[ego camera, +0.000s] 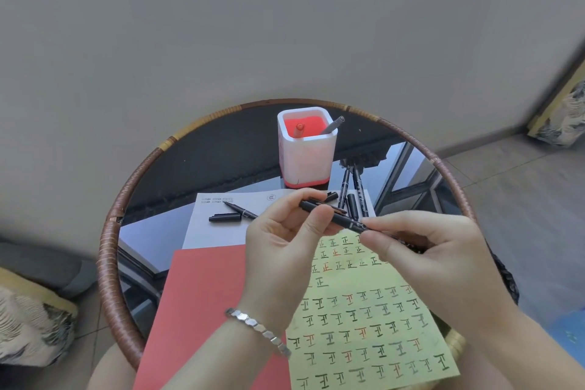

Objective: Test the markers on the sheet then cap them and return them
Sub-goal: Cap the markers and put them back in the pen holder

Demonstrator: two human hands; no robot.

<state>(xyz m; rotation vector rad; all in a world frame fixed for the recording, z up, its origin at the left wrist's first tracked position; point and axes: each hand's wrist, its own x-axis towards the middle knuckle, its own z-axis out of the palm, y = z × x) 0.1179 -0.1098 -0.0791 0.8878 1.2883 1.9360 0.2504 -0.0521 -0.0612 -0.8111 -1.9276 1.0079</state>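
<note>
We judge the task about half done. Our left hand (285,228) and right hand (430,250) each pinch an end of a black marker (335,217) above the sheet (351,279), which is crowded with test strokes. Two pens (299,130) stand in the holder (305,161) at twelve o'clock. An uncapped marker (242,210) at ten and loose markers (357,190) at one await return.

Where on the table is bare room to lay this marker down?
Bare: the dark glass left of the pen holder, between the rim and the white sheet; also the red sheet, left of the left hand. Crowded: right of the holder, where loose markers lie, and the white sheet's far edge.
</note>
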